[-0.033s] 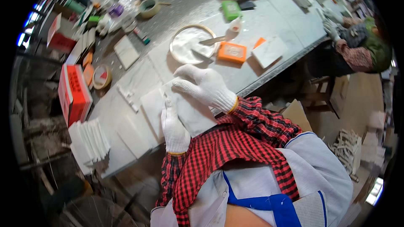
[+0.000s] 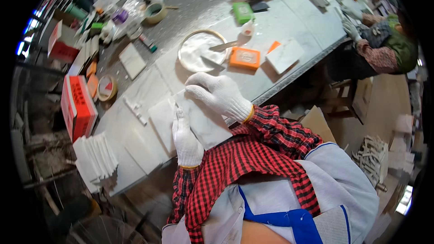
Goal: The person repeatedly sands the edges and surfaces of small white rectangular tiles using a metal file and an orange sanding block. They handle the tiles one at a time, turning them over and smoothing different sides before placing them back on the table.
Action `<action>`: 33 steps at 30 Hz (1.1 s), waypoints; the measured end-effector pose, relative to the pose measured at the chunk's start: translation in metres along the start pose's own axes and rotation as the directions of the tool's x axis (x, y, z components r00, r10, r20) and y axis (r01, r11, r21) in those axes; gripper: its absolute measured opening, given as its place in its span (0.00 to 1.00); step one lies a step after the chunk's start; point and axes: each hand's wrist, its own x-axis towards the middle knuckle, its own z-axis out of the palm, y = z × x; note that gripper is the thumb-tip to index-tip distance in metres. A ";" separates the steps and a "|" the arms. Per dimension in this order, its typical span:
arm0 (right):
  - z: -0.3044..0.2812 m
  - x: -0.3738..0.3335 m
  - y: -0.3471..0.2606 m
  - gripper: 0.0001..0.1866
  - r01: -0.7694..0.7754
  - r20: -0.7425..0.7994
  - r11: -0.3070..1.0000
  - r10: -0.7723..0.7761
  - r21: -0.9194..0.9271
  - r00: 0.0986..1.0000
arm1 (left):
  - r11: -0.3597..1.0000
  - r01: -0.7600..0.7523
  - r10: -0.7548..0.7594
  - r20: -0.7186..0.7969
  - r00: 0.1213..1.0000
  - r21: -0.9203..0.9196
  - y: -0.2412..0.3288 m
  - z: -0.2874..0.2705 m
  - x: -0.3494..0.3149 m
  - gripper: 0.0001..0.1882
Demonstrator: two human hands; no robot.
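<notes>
A square white marble-look tile [image 2: 207, 124] with grey veins is tilted up before me, its lower edge near my checked apron. My left hand [image 2: 186, 141], in a white knit glove, closes on the tile's left edge. Something small and greyish shows at its fingertips, too small to name. My right hand [image 2: 221, 94], gloved alike, grips the tile's far right edge between thumb and fingers. Behind the left hand another white tile [image 2: 160, 116] lies on the bench. Beyond the hands stands a round tub of white paste [image 2: 196, 49] with two flat blades resting in it.
An orange block [image 2: 244, 58], a green block [image 2: 243, 13] and a loose tile [image 2: 285, 56] lie past the tub. Stacked tiles [image 2: 95, 156] and a red box [image 2: 79, 106] stand left, near a tape roll [image 2: 107, 88]. A gloved co-worker [image 2: 379, 45] works at the far right.
The bench and its things sit slightly further left in the picture, as the view has shifted a little. Both hands keep their hold on the tile.
</notes>
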 end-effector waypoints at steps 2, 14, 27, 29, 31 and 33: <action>-0.014 -0.008 0.007 0.14 -0.005 -0.085 1.000 0.004 -0.009 0.996 | 0.998 0.035 -0.038 0.076 0.996 0.045 -0.005 0.012 -0.001 0.27; -0.060 -0.061 0.104 0.17 -0.219 -0.395 0.914 0.351 0.340 0.849 | 0.092 -0.225 -0.150 0.237 0.960 0.970 -0.029 0.074 0.007 0.68; -0.295 0.098 0.159 0.32 0.183 -0.001 0.375 -0.439 -0.909 0.898 | -0.243 -0.501 0.201 0.548 0.812 0.831 -0.091 0.038 0.037 0.44; -0.302 0.140 0.184 0.39 0.232 0.113 0.259 -0.405 -0.938 0.907 | -0.276 -0.418 0.173 0.473 0.864 0.865 -0.090 0.038 0.034 0.44; -0.303 0.172 0.205 0.43 0.261 0.185 0.184 -0.349 -0.948 0.919 | -0.279 -0.416 0.205 0.477 0.854 0.865 -0.094 0.034 0.033 0.45; -0.306 0.196 0.226 0.43 0.263 0.217 0.147 -0.269 -0.954 0.938 | -0.291 -0.411 0.229 0.479 0.847 0.864 -0.096 0.034 0.031 0.47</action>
